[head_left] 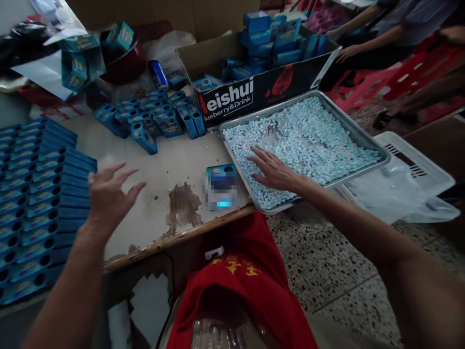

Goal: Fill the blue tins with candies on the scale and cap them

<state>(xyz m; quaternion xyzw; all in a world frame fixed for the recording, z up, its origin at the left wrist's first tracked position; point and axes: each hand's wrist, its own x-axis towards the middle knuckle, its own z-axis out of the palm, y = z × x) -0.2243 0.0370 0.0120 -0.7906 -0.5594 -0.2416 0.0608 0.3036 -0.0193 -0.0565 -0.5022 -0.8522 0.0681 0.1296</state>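
Note:
My left hand (111, 196) hovers over the left part of the table, fingers apart and holding nothing, beside rows of blue boxes with round holes (39, 203). My right hand (274, 169) is spread at the near left part of a metal tray (385, 157) full of small pale blue and white pieces; whether its fingertips touch them I cannot tell. Between my hands, near the table's front edge, lies a small blue box (221, 169) with a blurred patch over its lower part.
Behind the table's worn top (156, 174) are more upright blue boxes (145, 135) and a black printed carton (261, 92) holding blue boxes. A blue can (158, 73) stands behind. White plastic basket (432, 174) at right; another person's hand (349, 52) at back right.

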